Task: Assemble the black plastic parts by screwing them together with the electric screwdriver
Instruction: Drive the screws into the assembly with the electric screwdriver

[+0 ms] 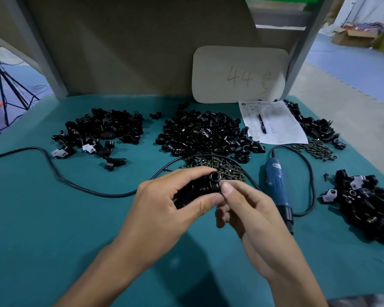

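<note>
My left hand (171, 200) grips a black plastic part (200, 187) above the green table, fingers curled over its top and thumb under it. My right hand (244, 207) meets it from the right, its thumb tip pressed against the part's round end; whether it holds a screw is hidden. The blue electric screwdriver (277, 187) lies on the table just right of my hands, untouched. A heap of dark screws (222, 167) lies right behind the held part.
Piles of black parts lie at the back left (102, 129), back middle (204, 134), back right (315, 125) and near right (368, 202). A paper sheet with a pen (273, 122), a second screw heap (315, 149) and a black cable (60, 176) also lie on the table.
</note>
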